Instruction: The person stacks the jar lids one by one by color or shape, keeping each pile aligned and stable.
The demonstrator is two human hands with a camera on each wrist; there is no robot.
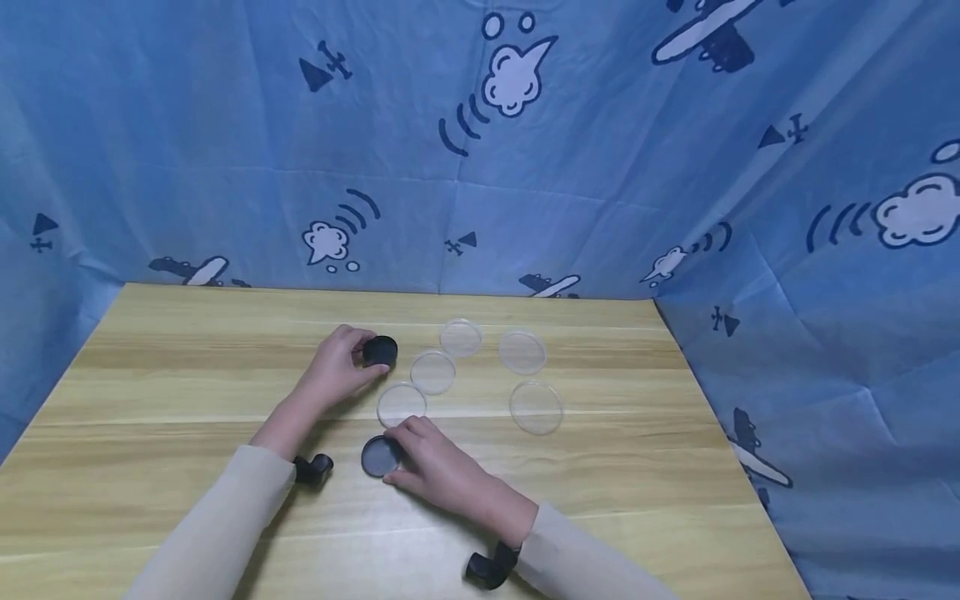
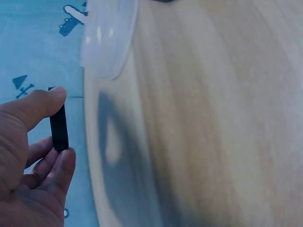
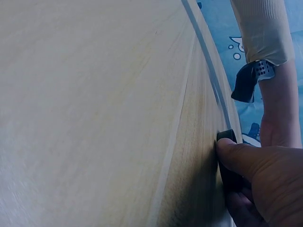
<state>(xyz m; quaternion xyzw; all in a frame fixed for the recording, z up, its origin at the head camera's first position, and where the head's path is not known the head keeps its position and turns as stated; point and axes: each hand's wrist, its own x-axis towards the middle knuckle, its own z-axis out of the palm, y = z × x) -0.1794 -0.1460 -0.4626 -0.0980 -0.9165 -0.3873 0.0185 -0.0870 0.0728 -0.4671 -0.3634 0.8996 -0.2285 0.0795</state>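
Observation:
My left hand (image 1: 336,367) pinches a round black lid (image 1: 382,351) by its edge, left of several clear round lids or dishes. In the left wrist view, that black lid (image 2: 58,126) shows edge-on between thumb and fingertips. My right hand (image 1: 438,467) grips a second black lid (image 1: 380,457), nearer the front, with its raised rim and hollow side facing up. In the right wrist view, the thumb lies over this lid's edge (image 3: 229,165), close to the tabletop. The nearest clear dish (image 1: 401,405) lies between the two hands, just beyond the right fingertips.
More clear dishes lie on the wooden table (image 1: 637,500): one by the left hand's lid (image 1: 432,372), one behind (image 1: 461,337), and two to the right (image 1: 522,352). A blue patterned curtain (image 1: 420,125) closes off the back and right side.

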